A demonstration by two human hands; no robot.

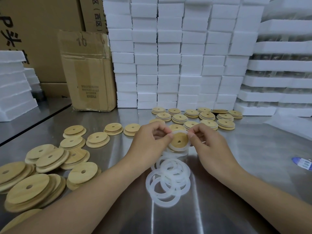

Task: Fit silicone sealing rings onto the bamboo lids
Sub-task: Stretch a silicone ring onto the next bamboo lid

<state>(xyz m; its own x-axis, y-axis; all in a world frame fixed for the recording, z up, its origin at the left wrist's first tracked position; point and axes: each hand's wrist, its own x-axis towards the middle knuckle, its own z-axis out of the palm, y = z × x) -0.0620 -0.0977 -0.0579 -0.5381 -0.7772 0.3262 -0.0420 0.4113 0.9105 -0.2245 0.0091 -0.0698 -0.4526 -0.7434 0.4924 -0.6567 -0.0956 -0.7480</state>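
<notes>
A round bamboo lid [180,139] with a centre hole is held up between both hands above the steel table. A translucent white silicone ring [175,147] sits around its rim. My left hand [150,139] pinches the lid and ring at the left edge. My right hand [207,141] pinches them at the upper right edge. Below the hands lies a loose pile of silicone rings [168,179]. Several bare bamboo lids [49,159] are spread over the left of the table. Lids with white rings on them [207,115] lie in rows behind the hands.
Tall stacks of white foam boxes [168,56] stand along the back. A cardboard box [87,70] stands at the back left, with foam slabs [13,85] at the far left. A blue and white object [303,162] lies at the right edge.
</notes>
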